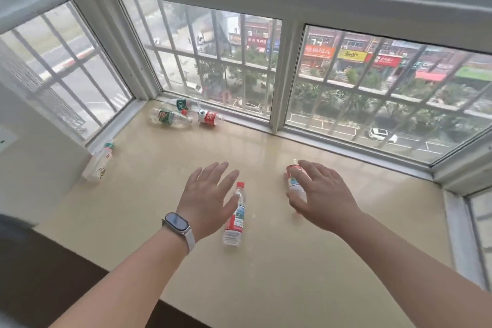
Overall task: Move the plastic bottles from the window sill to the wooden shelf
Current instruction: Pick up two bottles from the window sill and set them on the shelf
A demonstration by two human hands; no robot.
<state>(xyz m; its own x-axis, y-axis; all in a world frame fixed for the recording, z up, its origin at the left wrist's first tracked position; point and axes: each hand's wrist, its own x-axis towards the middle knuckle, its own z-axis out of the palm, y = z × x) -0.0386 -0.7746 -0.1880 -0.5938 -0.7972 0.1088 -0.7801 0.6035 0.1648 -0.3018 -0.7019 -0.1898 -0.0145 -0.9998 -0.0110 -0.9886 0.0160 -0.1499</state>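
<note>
Beige window sill (266, 261) fills my view under barred glass. Both hands splayed, holding nothing: left hand (206, 200) beside the red-capped bottle (235, 217) lying between the hands, right hand (323, 198) over a second bottle (294, 181). Judged empty: light, slick, crushable; grip mid-label. Three more bottles (186, 114) far back.

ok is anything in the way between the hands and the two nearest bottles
Nothing visible. The left hand is open right beside the lying red-capped bottle, and the right hand is open against the small bottle. The sill around them is bare.
</note>
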